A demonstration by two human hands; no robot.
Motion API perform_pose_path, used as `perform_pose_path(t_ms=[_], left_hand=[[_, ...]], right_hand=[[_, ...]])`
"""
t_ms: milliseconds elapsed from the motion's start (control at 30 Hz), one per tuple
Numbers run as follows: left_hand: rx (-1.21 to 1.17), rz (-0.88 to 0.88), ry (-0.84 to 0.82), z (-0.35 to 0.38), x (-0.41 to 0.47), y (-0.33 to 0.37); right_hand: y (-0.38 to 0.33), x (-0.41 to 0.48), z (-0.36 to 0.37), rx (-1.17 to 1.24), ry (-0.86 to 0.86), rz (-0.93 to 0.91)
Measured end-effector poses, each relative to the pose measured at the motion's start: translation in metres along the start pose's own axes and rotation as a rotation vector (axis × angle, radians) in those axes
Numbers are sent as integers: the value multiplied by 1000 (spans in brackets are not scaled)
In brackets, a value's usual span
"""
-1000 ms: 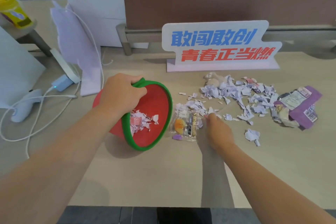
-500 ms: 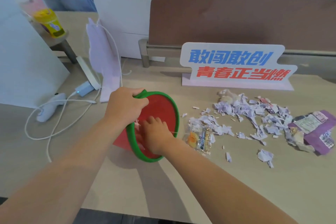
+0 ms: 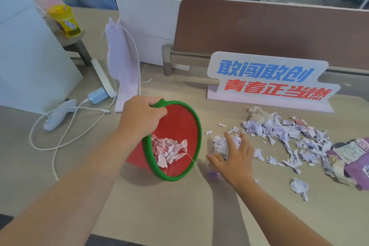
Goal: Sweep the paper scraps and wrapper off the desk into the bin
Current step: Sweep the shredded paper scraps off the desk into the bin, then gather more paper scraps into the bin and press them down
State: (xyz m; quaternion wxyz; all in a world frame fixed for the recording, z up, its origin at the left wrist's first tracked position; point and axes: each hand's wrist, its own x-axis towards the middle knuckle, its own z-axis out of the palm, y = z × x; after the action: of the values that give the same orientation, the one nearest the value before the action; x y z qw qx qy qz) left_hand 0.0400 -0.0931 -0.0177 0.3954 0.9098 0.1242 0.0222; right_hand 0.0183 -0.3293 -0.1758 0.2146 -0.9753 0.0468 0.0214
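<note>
The left hand (image 3: 140, 118) is gripping the green rim of the red bin (image 3: 175, 126), fingers curled over the upper edge. The bin is lying tilted on the worktop (image 3: 179, 211), its mouth facing right toward the debris. A heap of torn paper (image 3: 169, 151) is resting inside against the lower wall.

The right hand (image 3: 232, 159) is lying spread flat, fingers splayed and gripping nothing, palm down just right of the bin mouth. It is covering a clear wrapper (image 3: 216, 153) and a small clump of scraps; the wrapper is showing blurred beneath the thumb and fingers.

The main spread of paper scraps (image 3: 279, 136) is lying farther right on the worktop, well apart from the bin. A purple wrapper (image 3: 355, 158) is lying at the right edge, touching that spread. One crumpled scrap (image 3: 299, 186) is lying alone nearer the front edge.

A sign board (image 3: 271, 82) with blue and red characters is standing behind the scraps. A white cable (image 3: 65, 126) is looping across the worktop left of the bin.
</note>
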Motion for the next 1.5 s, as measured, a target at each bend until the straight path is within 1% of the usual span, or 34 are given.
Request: perform_pose_path(t_ms=[33, 67, 133, 200, 300, 367, 433, 500, 533, 600, 700, 767, 800, 867, 933, 1000, 1067, 1133, 1200, 1267, 1300, 1367, 1433, 1467, 1500], left_hand=[[6, -3, -3, 1, 1, -1], [15, -4, -9, 2, 3, -2], [31, 5, -12, 4, 5, -3], [36, 4, -3, 5, 8, -5], [49, -6, 9, 6, 10, -5], [43, 0, 11, 7, 8, -3], [21, 4, 3, 9, 5, -1], [9, 0, -4, 9, 6, -1], [17, -2, -13, 9, 7, 0], [27, -6, -22, 10, 8, 0], [35, -27, -27, 12, 12, 0], [47, -37, -36, 13, 13, 0], [45, -38, -35, 13, 14, 1], [32, -50, -35, 12, 14, 2], [13, -59, -34, 10, 12, 3], [11, -58, -26, 10, 10, 4], [14, -49, -19, 10, 8, 5], [0, -47, -24, 10, 7, 6], [-5, -50, -24, 11, 7, 6], [-7, -47, -23, 9, 8, 4], [-15, -45, -24, 8, 10, 3], [-19, -35, -25, 6, 11, 2], [-7, -34, -15, 6, 13, 2], [3, -32, -11, 6, 15, 2], [14, -30, -7, 6, 15, 4]], right_hand=[[6, 7, 8, -102, -99, 9], [10, 16, 14, -160, -152, 8], [15, 31, 25, -189, -181, 7], [20, 38, 35, -190, -131, -2], [25, 43, 43, -182, 29, -10], [24, 46, 42, -140, 60, -26], [34, 52, 44, -246, 69, -126], [40, 61, 45, -418, -60, -259], [39, 64, 43, -426, -143, -268], [32, 69, 35, -330, -206, -152], [16, 72, 14, -156, -209, 28], [-2, 68, -7, 62, -114, 83], [-14, 63, -19, 170, -54, 69], [-46, 45, -40, 327, 38, -34], [-81, 24, -52, 401, 8, -190], [-111, 12, -45, 307, -85, -330], [-137, 12, -27, 178, -177, -426], [-157, 18, -4, 52, -313, -454], [-170, 25, 12, -59, -449, -435], [-178, 29, 17, -42, -532, -418], [-180, 30, 17, -16, -546, -437], [-179, 32, 7, 21, -527, -535], [-173, 32, -7, 128, -410, -691], [-168, 31, -15, 210, -345, -733], [-162, 30, -22, 306, -287, -721]])
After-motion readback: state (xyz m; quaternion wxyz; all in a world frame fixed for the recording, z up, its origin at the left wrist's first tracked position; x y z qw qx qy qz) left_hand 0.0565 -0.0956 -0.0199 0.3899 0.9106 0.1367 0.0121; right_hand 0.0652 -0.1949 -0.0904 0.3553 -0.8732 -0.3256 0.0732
